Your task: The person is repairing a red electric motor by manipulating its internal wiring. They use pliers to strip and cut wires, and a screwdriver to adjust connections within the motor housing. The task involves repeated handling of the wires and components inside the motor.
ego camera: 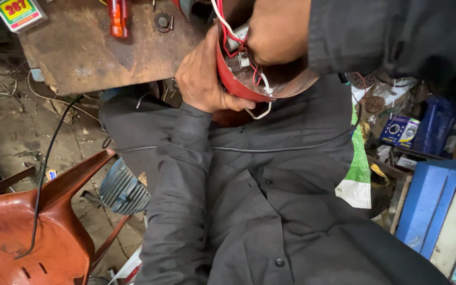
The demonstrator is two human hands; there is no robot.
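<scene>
Presently left hand [204,79] cups red housing [262,84] from outside, fingers curled around rim, steadying it above lap beside rusty bench [91,50]. Right hand [278,31] reaches inside among red and white wires [228,31]; finger state cannot be told. Orange chair [38,227] stands well apart.

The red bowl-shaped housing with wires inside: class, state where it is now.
In the head view, the red housing sits top centre, above the person's lap, gripped by the left hand, with the right hand reaching inside, beside the rusty bench.
</scene>
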